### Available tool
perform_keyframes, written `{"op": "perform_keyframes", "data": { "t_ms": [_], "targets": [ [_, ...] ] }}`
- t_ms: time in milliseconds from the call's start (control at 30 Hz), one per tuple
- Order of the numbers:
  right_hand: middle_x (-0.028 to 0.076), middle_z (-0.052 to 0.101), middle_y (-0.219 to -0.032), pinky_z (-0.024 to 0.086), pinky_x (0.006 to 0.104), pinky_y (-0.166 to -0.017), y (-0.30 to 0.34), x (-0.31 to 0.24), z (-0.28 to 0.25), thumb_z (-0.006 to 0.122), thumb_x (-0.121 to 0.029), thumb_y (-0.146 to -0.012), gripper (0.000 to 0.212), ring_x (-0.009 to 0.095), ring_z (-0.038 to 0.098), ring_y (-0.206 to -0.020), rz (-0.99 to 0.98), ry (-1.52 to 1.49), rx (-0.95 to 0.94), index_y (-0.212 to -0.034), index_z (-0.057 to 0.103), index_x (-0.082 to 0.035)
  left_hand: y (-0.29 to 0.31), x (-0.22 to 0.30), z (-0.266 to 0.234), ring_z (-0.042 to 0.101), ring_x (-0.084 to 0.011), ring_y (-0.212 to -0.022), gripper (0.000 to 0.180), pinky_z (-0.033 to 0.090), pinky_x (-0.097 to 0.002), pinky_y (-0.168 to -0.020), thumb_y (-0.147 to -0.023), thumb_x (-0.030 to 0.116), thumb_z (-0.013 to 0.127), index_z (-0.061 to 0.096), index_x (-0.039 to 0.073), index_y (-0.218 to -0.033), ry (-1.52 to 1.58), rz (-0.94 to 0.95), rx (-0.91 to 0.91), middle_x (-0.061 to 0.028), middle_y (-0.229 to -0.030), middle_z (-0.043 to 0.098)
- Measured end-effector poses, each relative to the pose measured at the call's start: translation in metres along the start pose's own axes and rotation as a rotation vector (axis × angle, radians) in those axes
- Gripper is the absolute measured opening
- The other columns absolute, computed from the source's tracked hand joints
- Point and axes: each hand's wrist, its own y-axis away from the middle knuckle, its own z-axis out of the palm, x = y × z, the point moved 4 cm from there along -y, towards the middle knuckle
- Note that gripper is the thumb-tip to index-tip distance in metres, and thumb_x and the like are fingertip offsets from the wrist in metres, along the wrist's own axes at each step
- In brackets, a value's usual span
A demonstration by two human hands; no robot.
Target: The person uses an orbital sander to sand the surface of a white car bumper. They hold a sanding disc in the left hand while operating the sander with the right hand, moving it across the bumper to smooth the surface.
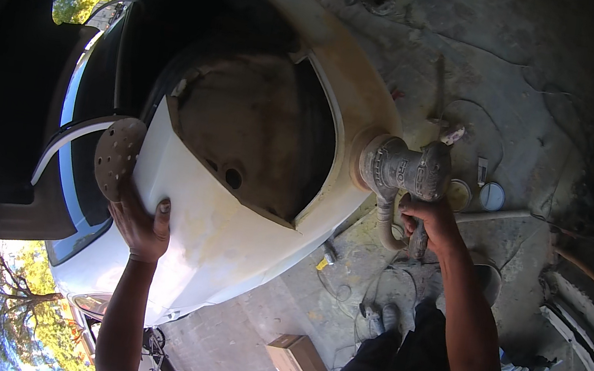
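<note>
In my right hand point(429, 224) is a dusty grey power sander point(403, 167), my fingers wrapped round its grip. Its round pad rests against the edge of the white car body point(232, 206), beside a bare, brownish patch. My left hand point(141, 224) lies on the white panel with the thumb spread. A brown sanding disc point(117, 159) with several holes is at its fingers, which seem to hold it by its lower edge. Between my hands is a large opening point(253, 117) in the car body, with a dusty inner surface and a round hole.
A raised dark panel point(17, 105) stands at the left. Cables and hoses trail over the concrete floor point(252, 332). A cardboard box point(298, 361) lies near my legs. Two round tins point(492, 196) and a tube point(482, 171) are beyond the sander.
</note>
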Motion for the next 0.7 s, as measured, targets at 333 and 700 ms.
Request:
{"op": "perform_keyframes", "data": {
  "t_ms": [333,700],
  "targets": [
    [0.005,0.062,-0.068,0.047,0.0327,-0.049,0.013,0.018,0.006,0.077,-0.004,-0.086,0.008,0.015,0.058,-0.054,0.039,-0.096,0.027,-0.090,0.069,-0.003,0.001,-0.001,0.001,0.056,-0.0450,-0.130,0.099,0.042,-0.0552,-0.107,-0.103,0.078,0.042,0.043,-0.004,-0.159,-0.002,0.024,0.006,-0.0277,-0.147,0.055],
    [0.005,0.063,-0.068,0.048,0.0327,-0.051,0.039,0.067,0.024,0.077,-0.007,-0.087,0.010,0.015,0.059,-0.055,0.001,-0.152,0.016,-0.092,0.068,-0.003,0.006,-0.006,0.005,0.055,-0.0449,-0.130,0.099,0.041,-0.0564,-0.108,-0.103,0.079,0.044,0.043,-0.003,-0.158,-0.012,-0.019,0.001,-0.0275,-0.144,0.054]
  ]
}}
